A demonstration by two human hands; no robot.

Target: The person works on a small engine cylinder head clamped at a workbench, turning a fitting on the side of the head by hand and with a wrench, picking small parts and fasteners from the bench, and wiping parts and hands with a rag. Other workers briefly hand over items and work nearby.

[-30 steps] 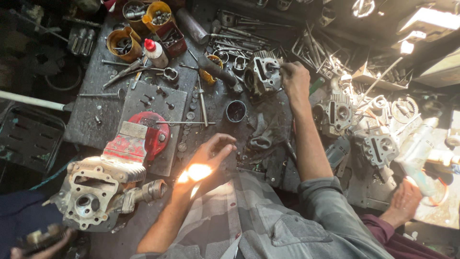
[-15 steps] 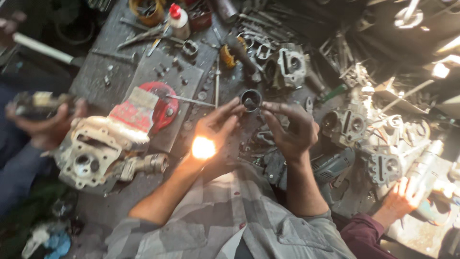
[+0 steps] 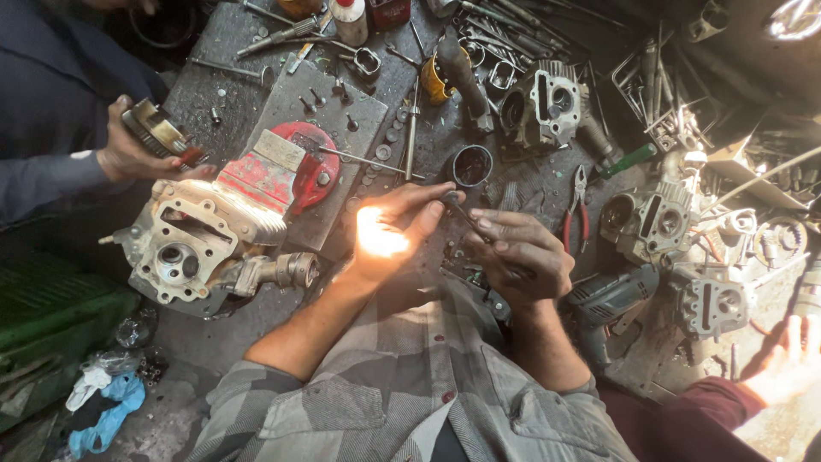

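Observation:
My left hand (image 3: pixel 395 224) and my right hand (image 3: pixel 518 257) meet over the middle of a cluttered metal workbench. Between them runs a thin dark metal rod (image 3: pixel 466 218). The fingertips of my left hand pinch its upper end, and my right hand is closed around its lower end. A bright patch of sunlight falls on the back of my left hand. A small dark round cup (image 3: pixel 472 165) stands just beyond the fingers.
A grey cylinder head (image 3: pixel 192 248) and a red vise (image 3: pixel 295 171) lie to the left. Red-handled pliers (image 3: pixel 575 205), a power drill (image 3: pixel 609 295) and more engine heads (image 3: pixel 547 103) (image 3: pixel 658 224) crowd the right. A co-worker's hand (image 3: pixel 137 154) holds a part; another person's hand (image 3: pixel 791 364) rests lower right.
My right hand has drawn back from the far engine part to meet my left hand, and both now hold the rod. A co-worker's hand has come in at the left.

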